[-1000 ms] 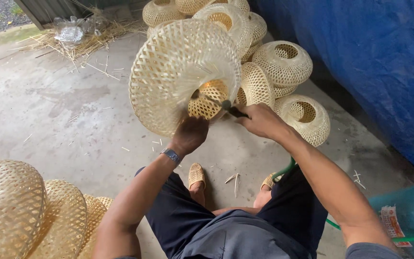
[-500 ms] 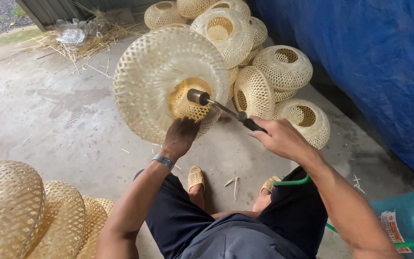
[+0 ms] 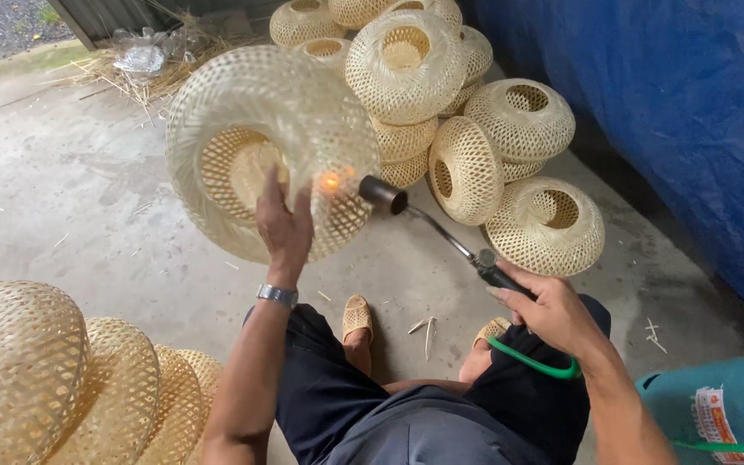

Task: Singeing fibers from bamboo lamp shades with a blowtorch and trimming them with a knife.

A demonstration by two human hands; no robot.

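My left hand [image 3: 284,226] holds up a round woven bamboo basket [image 3: 251,112] by its lower rim, its opening turned toward me. My right hand [image 3: 544,306] grips the black handle of a gas torch [image 3: 428,224]. The torch's dark nozzle points at the basket's right side, where a small orange flame glows on the weave. A green hose [image 3: 531,362] runs from the torch handle down past my right wrist.
A heap of similar woven baskets [image 3: 484,129] lies ahead on the concrete floor against a blue tarp [image 3: 691,103]. Several more baskets [image 3: 53,379] are stacked at lower left. A teal gas cylinder [image 3: 725,409] stands at lower right. My sandalled feet rest below the torch.
The basket has turned and lifted, its opening now more toward me. My right hand has drawn the torch back and right, with the nozzle now outside the basket, flame on its side.
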